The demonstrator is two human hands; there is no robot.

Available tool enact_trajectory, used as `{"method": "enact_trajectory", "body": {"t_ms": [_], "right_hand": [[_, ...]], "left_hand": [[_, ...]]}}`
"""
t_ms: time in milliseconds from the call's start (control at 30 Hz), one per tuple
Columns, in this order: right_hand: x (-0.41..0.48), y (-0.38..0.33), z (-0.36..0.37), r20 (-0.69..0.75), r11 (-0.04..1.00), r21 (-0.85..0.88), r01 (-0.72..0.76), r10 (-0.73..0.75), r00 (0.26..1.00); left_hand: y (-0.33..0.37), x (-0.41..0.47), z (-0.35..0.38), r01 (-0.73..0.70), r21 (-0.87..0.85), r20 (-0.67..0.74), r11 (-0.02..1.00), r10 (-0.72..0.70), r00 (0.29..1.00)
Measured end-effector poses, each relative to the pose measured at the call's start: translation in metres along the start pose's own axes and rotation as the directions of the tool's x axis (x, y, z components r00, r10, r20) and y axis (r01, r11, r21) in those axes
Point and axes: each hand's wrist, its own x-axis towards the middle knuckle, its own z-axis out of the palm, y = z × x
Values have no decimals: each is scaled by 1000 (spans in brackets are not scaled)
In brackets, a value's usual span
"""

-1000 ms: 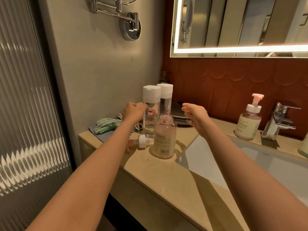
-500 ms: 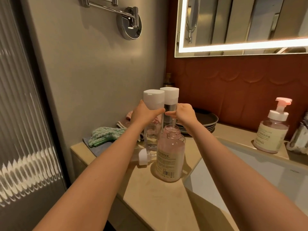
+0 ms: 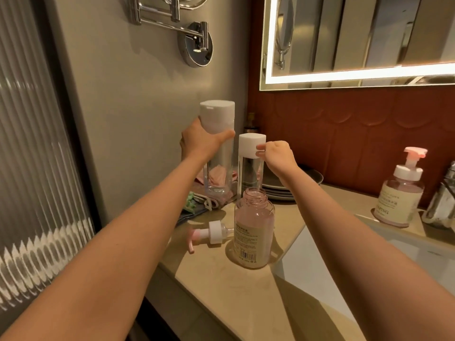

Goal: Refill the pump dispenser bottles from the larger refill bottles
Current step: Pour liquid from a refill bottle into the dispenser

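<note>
A tan bathroom counter (image 3: 221,291) runs along a red wall (image 3: 344,134), with a lit mirror (image 3: 357,40) above it.

The open pink bottle (image 3: 253,232) stands near the front edge of the counter, beside the sink (image 3: 369,254). It has no top on. Its pump top (image 3: 211,233) lies on its side just to the left, with the tube end touching the bottle.

The left hand (image 3: 206,143) is wrapped around a tall clear bottle (image 3: 218,173), just under its white cap. The bottle is upright and held higher than the one next to it. A little clear liquid sits at the bottom.

The right hand (image 3: 278,156) has its fingers curled and pinches the white cap of a second tall bottle (image 3: 251,168), which stands right behind the pink one.

Some cloths (image 3: 197,203) lie behind the pump top, by the gray wall. A stack of plates (image 3: 283,189) sits behind the right arm. Another pink bottle with its pump on (image 3: 398,195) stands far to the right, behind the sink.
</note>
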Motion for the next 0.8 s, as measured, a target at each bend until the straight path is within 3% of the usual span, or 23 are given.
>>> {"method": "enact_trajectory", "body": {"t_ms": [300,467,600,667,800], "right_hand": [[-48,-66,2,29,965,31,259,-260,965],[-92,-88,4,214,930,227,289,-337,917],[-127,-80,-6,295,917,276,288,-366,883],[-141,-68,-9,276,928,240,286,-347,896],[-173,-40,-17,211,947,-9,322,-313,926]], "left_hand": [[40,-28,-61,-94,-20,-74,995,92,993],[50,-60,-82,-139,-22,-68,990,137,988],[53,-86,-94,-137,-27,-3,990,137,991],[54,-104,-97,-165,-6,73,986,165,984],[56,-142,-90,-232,28,201,972,222,954]]}}
